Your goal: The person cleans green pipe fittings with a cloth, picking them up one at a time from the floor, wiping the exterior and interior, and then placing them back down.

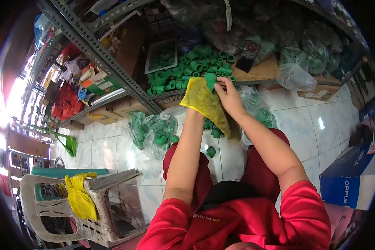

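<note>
A dirty yellow cloth (200,98) covers my left hand (193,113), so only the wrist shows below its edge. The cloth is held up against a green plastic pipe fitting (210,80), its darker corner hanging down to the right. On the right side of that fitting, the thumb and fingers of my right hand (229,95) are closed round it. Just beyond both hands, a heap of similar green pipe fittings (191,66) lies on the low shelf. My left fingers are hidden under the cloth.
A white tray (147,62) of fittings and a dark phone (246,58) are on the shelf. Plastic bags of fittings (154,129) lie on the floor before me. A worn plastic chair (33,196) with another yellow cloth (81,196) stands left; a blue box (341,187) is right.
</note>
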`<state>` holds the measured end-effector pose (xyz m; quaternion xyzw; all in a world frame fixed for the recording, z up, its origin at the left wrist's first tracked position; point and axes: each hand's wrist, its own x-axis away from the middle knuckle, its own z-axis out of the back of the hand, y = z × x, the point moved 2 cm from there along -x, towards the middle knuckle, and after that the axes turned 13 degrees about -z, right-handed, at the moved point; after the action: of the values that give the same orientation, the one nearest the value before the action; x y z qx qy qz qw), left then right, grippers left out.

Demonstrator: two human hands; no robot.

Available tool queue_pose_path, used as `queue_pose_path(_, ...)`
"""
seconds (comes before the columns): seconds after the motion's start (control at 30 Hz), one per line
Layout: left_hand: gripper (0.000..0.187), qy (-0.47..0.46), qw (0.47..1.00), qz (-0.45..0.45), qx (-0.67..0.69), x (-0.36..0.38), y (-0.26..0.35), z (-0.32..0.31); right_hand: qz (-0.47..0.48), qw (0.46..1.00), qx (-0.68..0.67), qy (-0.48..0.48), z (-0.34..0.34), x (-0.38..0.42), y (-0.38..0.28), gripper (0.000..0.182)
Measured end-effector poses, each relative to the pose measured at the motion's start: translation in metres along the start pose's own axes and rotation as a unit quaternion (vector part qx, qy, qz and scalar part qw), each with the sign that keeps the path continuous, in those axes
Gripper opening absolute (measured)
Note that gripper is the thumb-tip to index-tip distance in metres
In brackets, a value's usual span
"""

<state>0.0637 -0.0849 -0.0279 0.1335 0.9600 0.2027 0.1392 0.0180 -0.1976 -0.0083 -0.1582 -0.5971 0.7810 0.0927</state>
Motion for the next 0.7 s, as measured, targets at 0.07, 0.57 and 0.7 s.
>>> queue_pose_path(0.07,0.021,0.046,0.999,0.003,-0.006,0.002,-0.005,-0.001,0.097,0.982,0.139,0.086,0.002,0.009,-0.011,0.038)
queue_pose_path(0.57,0.021,0.058,0.973,-0.081,-0.208,0.001,0.002,-0.009,0.058,0.991,0.005,-0.119,0.01,0.006,-0.028,0.053)
queue_pose_path(0.7,0.02,0.025,0.968,-0.138,-0.206,-0.019,-0.01,0.04,0.089,0.99,-0.017,-0.111,0.01,0.015,-0.041,0.057)
